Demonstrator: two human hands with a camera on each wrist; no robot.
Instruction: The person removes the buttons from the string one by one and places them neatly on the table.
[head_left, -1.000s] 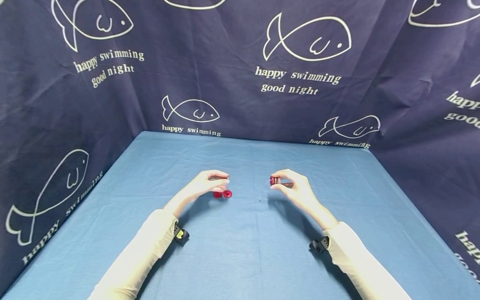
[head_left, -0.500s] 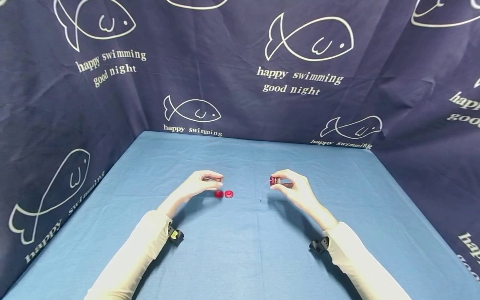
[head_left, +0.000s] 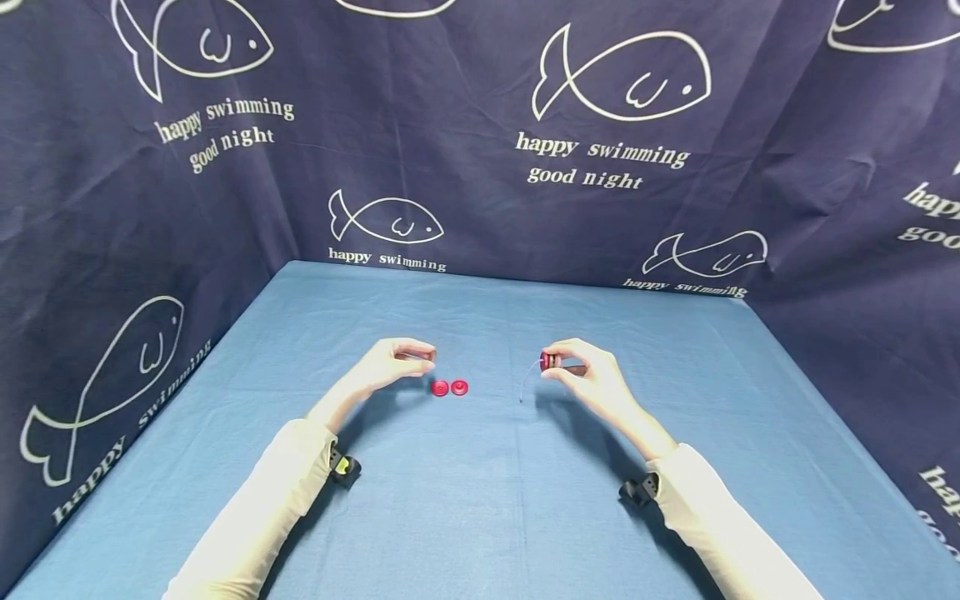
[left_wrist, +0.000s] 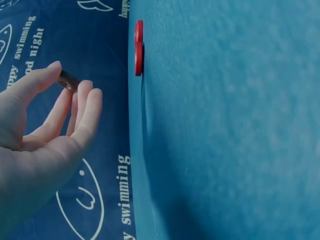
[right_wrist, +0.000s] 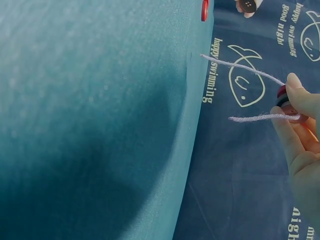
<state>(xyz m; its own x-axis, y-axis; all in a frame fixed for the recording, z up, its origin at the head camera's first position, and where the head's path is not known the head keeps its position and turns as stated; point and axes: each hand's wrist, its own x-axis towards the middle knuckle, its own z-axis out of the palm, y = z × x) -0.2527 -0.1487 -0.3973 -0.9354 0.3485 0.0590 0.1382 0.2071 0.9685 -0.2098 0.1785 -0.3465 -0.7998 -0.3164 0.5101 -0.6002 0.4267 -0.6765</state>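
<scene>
The right hand [head_left: 592, 377] pinched a small, light red yoyo-like spool [head_left: 548, 362] with limp white string [right_wrist: 250, 118], best held by its rims. The left hand [head_left: 390, 367] pinched a small dark pin [left_wrist: 67, 80]; two flat red plastic discs [head_left: 450, 387] lay at its 3 o'clock.

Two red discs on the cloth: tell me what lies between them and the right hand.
Head view: between the red discs and the right hand only bare blue cloth and a pale thread hanging from that hand.

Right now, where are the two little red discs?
In the head view, the two red discs lie side by side on the blue tablecloth, near the middle, just right of the left hand and apart from its fingertips.
</scene>
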